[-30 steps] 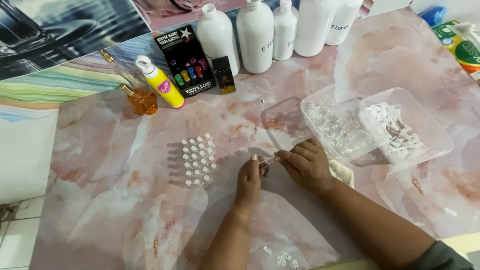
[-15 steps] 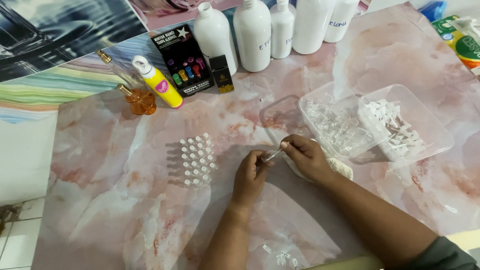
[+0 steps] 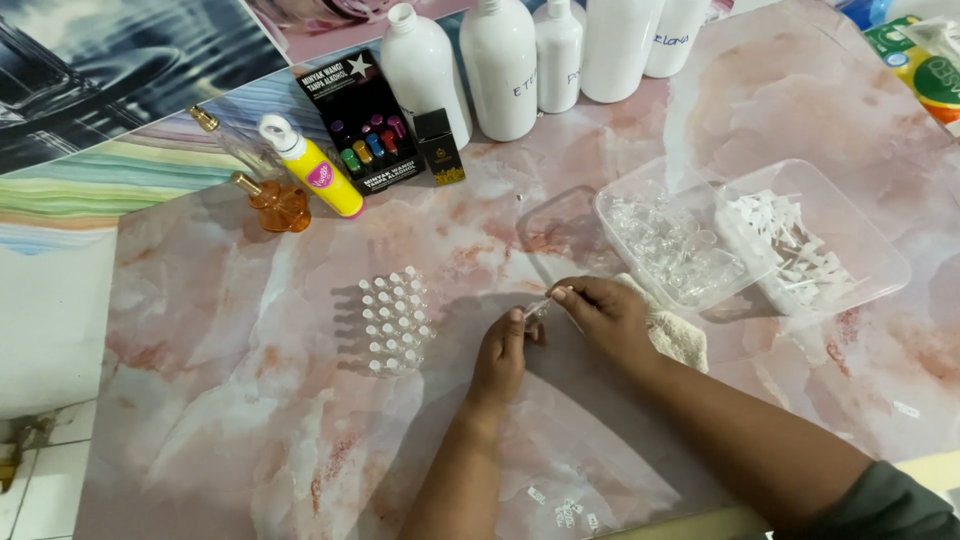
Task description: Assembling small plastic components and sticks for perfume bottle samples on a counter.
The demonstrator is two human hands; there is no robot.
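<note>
Two hands meet near the middle of the pink marbled surface: the left hand and the right hand each pinch one end of a small clear vial, too small to make out in detail. Scraps of white paper lie at the near edge, their shape unclear. Partly hidden under the right wrist is a pale cloth. Just left of the hands stands a block of small capped vials in rows. Beyond the right hand sit two clear plastic tubs touching each other, one with clear glass pieces, the other with white parts. Toward the far left corner lie an orange glass bottle and a yellow bottle with a pink round label, beside a black card showing coloured bottles and a small black box. Along the far edge stand white plastic bottles, their tops cut off, and a green package is cropped at the far right corner.
</note>
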